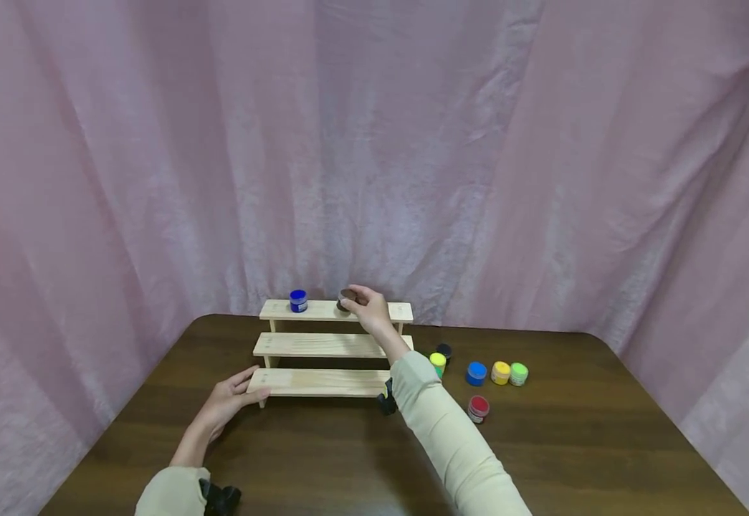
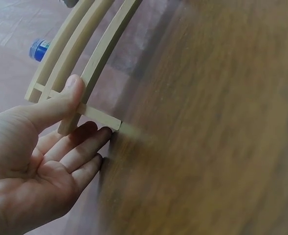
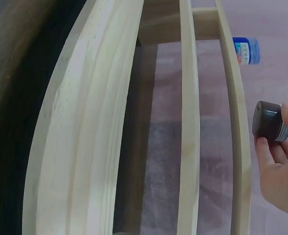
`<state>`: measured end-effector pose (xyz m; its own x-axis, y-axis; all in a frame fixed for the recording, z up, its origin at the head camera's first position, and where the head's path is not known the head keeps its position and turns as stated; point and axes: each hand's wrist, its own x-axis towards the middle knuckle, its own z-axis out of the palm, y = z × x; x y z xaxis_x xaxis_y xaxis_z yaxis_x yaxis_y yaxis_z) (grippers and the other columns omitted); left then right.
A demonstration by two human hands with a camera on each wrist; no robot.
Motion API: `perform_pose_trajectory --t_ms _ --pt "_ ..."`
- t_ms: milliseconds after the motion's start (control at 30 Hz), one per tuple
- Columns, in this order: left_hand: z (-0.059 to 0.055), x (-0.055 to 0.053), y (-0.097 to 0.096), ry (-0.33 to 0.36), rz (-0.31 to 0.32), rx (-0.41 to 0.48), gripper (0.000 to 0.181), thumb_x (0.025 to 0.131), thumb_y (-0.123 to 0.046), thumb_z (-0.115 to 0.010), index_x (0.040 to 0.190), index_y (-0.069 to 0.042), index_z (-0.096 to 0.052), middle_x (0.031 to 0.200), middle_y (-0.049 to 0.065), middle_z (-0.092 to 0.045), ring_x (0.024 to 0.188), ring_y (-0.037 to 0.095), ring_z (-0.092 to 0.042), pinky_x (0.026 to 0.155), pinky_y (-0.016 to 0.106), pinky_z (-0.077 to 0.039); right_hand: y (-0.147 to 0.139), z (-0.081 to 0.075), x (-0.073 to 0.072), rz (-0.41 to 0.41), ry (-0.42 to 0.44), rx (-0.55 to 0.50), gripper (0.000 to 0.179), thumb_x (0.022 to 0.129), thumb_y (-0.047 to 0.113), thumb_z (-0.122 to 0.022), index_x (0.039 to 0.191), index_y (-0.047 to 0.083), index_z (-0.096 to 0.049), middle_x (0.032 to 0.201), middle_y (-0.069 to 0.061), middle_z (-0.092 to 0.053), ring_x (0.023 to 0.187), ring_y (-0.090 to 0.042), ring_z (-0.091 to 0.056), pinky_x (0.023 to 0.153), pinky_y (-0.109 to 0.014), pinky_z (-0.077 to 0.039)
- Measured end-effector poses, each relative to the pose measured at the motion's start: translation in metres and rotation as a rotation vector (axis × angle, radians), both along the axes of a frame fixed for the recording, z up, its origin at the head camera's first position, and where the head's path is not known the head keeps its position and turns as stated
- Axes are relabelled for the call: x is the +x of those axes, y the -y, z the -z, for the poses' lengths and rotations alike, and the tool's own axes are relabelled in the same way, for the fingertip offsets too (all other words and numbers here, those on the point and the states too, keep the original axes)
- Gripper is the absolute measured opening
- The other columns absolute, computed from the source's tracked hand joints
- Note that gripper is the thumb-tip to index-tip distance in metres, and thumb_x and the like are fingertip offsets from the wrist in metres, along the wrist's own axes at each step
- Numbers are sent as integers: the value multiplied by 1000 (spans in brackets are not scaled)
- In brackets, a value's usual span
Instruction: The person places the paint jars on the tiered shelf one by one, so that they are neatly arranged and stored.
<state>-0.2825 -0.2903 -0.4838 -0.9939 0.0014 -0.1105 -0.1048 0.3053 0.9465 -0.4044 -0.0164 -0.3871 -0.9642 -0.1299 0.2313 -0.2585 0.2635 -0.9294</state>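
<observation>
A three-tier wooden display rack (image 1: 322, 345) stands at the back of the table. My right hand (image 1: 373, 312) pinches a dark brown paint jar (image 3: 268, 121) between thumb and fingers. In the right wrist view this jar is apart from the top board's edge, just above it. A blue paint jar (image 1: 298, 301) sits on the left part of the top tier. At the rack's lower left end, my left hand (image 1: 227, 403) holds the bottom board (image 2: 102, 54), thumb against its front edge and the other fingers reaching underneath.
Right of the rack stand more paint jars: a black one (image 1: 444, 351), a yellow-topped one (image 1: 437, 360) partly behind the right sleeve, a blue one (image 1: 476, 373), an orange-yellow one (image 1: 500, 372), a light green one (image 1: 519, 373) and a red one (image 1: 478, 408). A pink curtain (image 1: 374, 158) hangs behind.
</observation>
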Motion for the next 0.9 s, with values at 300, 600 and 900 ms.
perform_pose_trajectory --t_ms 300,600,900 --pt "2 -3 -3 -11 -8 23 81 89 -26 -72 153 -2 -29 145 22 -44 139 34 -37 118 55 -25 1 2 -1 14 53 18 45 93 17 -67 135 5 -58 131 -15 -64 122 -28 -59 101 -39 -49" --pt "1 -3 -3 -12 -7 21 81 89 -27 -72 153 -2 -29 146 22 -43 139 36 -39 117 55 -27 3 2 -1 -9 67 -6 50 91 14 -69 137 2 -54 133 -18 -62 124 -31 -59 102 -38 -49" --pt "2 -2 -1 -5 0 18 82 89 -30 -73 153 -5 -28 148 22 -40 142 38 -33 117 57 -25 -12 0 5 -60 172 -136 65 92 20 -67 147 0 -39 147 -21 -48 135 -35 -47 113 -41 -39"
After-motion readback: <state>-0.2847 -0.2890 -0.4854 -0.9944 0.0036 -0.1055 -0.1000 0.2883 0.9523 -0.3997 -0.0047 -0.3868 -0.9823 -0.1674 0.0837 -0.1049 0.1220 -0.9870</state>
